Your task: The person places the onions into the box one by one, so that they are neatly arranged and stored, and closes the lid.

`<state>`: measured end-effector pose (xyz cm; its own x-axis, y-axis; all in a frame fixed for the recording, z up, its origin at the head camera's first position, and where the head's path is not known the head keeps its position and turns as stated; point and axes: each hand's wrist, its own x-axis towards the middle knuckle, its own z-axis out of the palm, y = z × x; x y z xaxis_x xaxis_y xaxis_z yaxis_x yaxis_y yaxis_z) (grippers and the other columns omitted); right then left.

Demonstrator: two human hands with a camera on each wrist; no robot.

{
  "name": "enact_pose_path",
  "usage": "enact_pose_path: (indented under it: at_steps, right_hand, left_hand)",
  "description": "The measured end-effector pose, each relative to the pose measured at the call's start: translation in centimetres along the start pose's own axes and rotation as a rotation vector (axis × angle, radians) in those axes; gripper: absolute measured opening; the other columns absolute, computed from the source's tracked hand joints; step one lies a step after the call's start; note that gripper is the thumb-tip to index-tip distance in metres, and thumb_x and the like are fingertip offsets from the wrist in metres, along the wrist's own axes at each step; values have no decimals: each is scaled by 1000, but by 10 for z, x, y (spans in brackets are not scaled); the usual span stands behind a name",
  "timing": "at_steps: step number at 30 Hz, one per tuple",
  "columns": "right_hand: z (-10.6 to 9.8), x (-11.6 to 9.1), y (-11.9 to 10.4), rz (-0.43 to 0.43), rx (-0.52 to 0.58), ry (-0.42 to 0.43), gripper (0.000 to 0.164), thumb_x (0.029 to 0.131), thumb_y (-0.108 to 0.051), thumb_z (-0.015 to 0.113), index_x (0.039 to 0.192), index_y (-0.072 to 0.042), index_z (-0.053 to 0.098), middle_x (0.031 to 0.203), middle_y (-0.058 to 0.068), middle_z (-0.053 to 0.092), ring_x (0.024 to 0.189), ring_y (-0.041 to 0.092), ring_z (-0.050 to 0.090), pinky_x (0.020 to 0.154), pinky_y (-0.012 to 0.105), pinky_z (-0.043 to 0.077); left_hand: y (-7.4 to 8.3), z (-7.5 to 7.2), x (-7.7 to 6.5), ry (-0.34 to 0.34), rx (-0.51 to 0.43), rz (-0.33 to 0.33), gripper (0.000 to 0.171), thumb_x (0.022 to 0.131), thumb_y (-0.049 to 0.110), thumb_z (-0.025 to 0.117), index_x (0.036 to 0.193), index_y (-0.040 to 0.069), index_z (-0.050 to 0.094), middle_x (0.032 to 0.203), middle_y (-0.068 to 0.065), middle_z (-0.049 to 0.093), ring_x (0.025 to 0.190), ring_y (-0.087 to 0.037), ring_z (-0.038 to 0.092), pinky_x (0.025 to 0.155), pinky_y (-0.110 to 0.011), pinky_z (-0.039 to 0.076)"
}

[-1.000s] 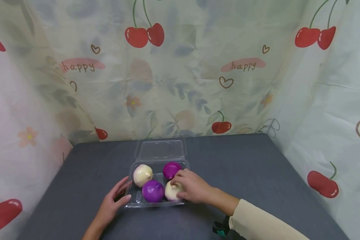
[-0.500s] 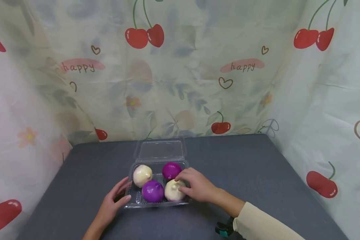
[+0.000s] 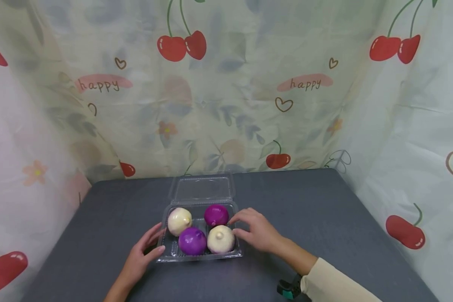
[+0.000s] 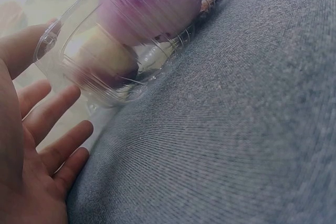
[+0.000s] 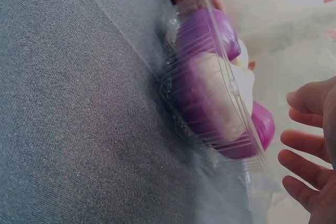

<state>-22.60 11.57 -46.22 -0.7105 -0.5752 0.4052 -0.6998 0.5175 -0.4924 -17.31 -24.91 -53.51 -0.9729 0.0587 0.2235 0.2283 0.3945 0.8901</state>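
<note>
A clear plastic clamshell box rests on the dark table with its lid folded back. Inside are two pale onions, one at back left and one at front right. Two purple onions share it, one at front left and one at back right. My left hand rests at the box's left side, fingers mostly straight against its edge in the left wrist view. My right hand hovers off the right side with loose fingers, holding nothing; the right wrist view shows a gap to the box.
A dark grey table extends around the box. Behind it and at both sides hang curtains printed with cherries and hearts. A black wrist device sits below the right sleeve.
My right hand has let go of the front right pale onion and moved off to the right. That onion now shows fully, tip upward. My left hand has stayed in place.
</note>
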Motion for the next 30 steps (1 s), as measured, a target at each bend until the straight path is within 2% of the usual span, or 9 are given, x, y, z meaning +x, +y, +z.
enact_pose_path:
  at_steps: [7, 15, 19, 25, 28, 30]
  right_hand:
    - [-4, -4, 2, 51, 17, 13, 20, 86, -14, 75, 105, -13, 71, 107, -6, 67, 105, 15, 57, 88, 42, 47]
    - [-10, -14, 16, 74, 3, 74, 20, 85, -12, 75, 104, -14, 71, 104, -7, 67, 101, 15, 58, 87, 42, 48]
    - [-18, -27, 28, 134, -6, 98, 20, 86, -13, 75, 105, -15, 71, 104, -9, 66, 101, 15, 58, 87, 43, 48]
    - [-29, -55, 49, 265, -39, 126, 23, 85, -11, 75, 106, -18, 70, 104, -11, 65, 101, 15, 58, 86, 44, 48]
    - [-35, -70, 62, 287, -79, 142, 24, 84, -9, 76, 107, -14, 70, 105, -8, 65, 100, 18, 59, 85, 45, 48]
    - [-40, -79, 71, 291, -117, 151, 26, 84, -9, 76, 108, -11, 70, 106, -5, 66, 102, 20, 58, 85, 46, 47]
  left_hand:
    - [-1, 0, -2, -5, -20, 14, 59, 92, 11, 67, 146, 13, 43, 135, -8, 58, 117, -8, 54, 92, -27, 44]
    - [-1, 2, -1, -8, -39, 51, 60, 91, 8, 67, 146, 9, 43, 135, -11, 58, 116, -9, 55, 91, -28, 45]
    - [-3, 5, 1, -16, -38, 44, 59, 91, 9, 66, 146, 11, 44, 136, -10, 57, 116, -9, 55, 91, -28, 45]
    - [-6, 4, -2, -15, -96, 96, 55, 93, 4, 62, 144, 3, 43, 135, -21, 55, 114, -9, 56, 89, -23, 46]
    - [-7, 2, -6, 8, -139, 110, 53, 92, 0, 61, 142, -2, 44, 133, -25, 55, 114, -9, 57, 87, -19, 46]
    - [-7, -2, -9, 41, -125, 107, 52, 92, -1, 62, 141, -4, 45, 132, -26, 55, 113, -12, 58, 86, -19, 46]
